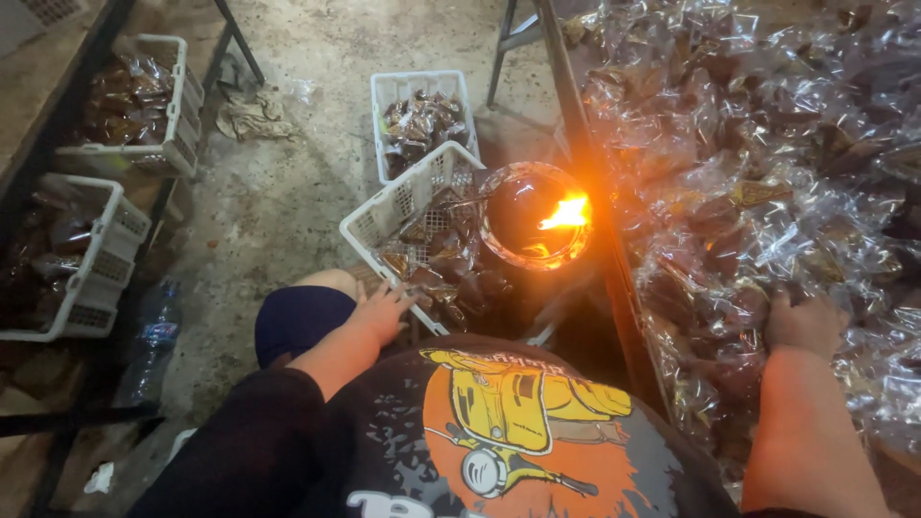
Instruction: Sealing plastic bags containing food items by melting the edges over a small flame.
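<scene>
Left hand (384,312), fingers spread, rests at the tilted white basket (403,206); right hand (804,321) grasps wrapped packets (758,163), best lifted clear of the flame (566,211).

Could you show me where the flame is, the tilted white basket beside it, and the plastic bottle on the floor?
flame (568,212), head view: on the bright orange middle of the fire.
tilted white basket (389,206), head view: on its perforated side wall.
plastic bottle (153,338), head view: on its clear body.

Basket (384,216) left of flame bowl (532,216), packets (767,163) right.
</scene>
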